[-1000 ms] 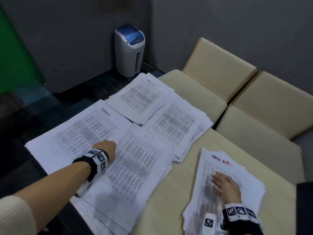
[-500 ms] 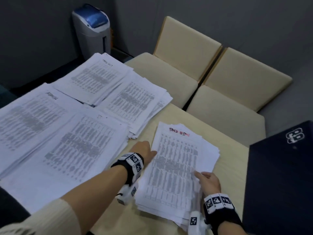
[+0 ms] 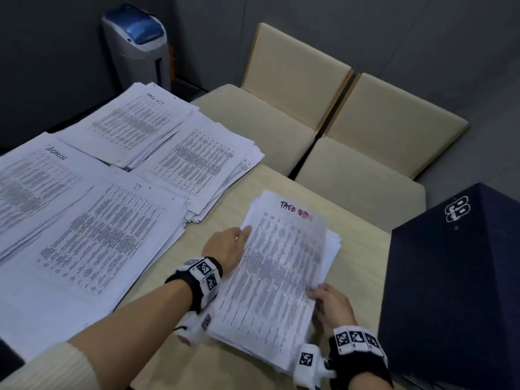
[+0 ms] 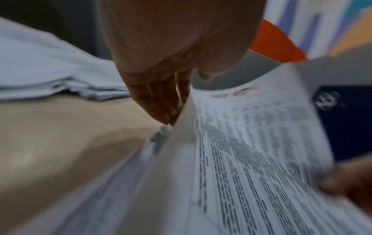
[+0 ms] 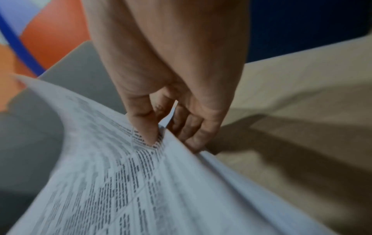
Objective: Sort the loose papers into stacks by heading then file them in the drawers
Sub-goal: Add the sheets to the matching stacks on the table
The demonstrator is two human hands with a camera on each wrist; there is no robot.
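A pile of loose papers (image 3: 284,327) lies on the tan table (image 3: 168,327). Its top sheet (image 3: 284,249), headed in red, bows up off the pile. My left hand (image 3: 244,233) holds the sheet's left edge, fingers (image 4: 161,105) slipped beneath it and thumb above. My right hand (image 3: 315,291) pinches the right edge, with the thumb (image 5: 145,127) on the print and the fingers (image 5: 191,130) underneath. To the left lie sorted stacks: one headed ADMIN (image 3: 36,181), one headed TASK LIST (image 3: 140,122), one headed IT (image 3: 112,232), and another (image 3: 197,161).
A dark blue cabinet (image 3: 455,291) stands close to my right hand. Two beige chairs (image 3: 295,80) (image 3: 394,125) are pushed up to the table's far edge. A grey bin with a blue lid (image 3: 138,43) stands on the floor at the back left.
My left hand left the IT stack and moved right to the loose pile. My right hand shifted from lying flat on the pile to its right edge. The top sheet has lifted.
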